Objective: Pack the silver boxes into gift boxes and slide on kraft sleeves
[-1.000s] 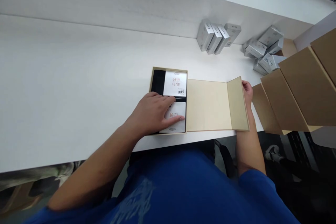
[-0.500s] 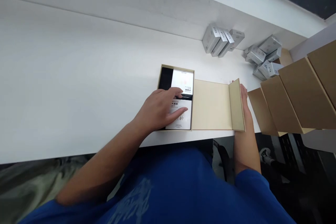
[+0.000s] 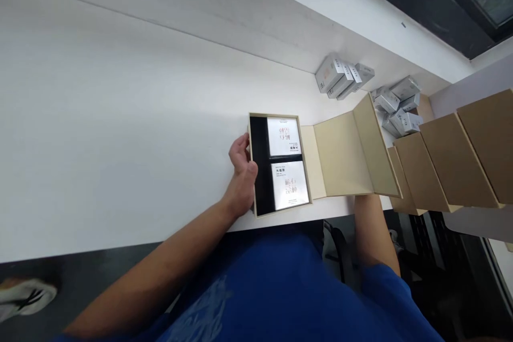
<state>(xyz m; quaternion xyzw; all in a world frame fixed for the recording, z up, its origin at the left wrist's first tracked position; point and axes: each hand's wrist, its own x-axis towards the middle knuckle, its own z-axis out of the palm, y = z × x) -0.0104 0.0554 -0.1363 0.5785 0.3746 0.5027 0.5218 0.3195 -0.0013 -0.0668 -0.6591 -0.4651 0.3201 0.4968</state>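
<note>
Now, in the head view, the left hand has left the two white packets and clasps the left wall of the box at the tabletop's near edge. The lid has risen, hiding the right hand, so its grip cannot be told.

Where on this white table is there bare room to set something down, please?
The widest bare stretch of the white table lies left of the left hand and the open gift box. A narrower patch runs behind that box, up to the wall. The right side is crowded: raised lid flap, silver cartons, brown cardboard boxes.
</note>
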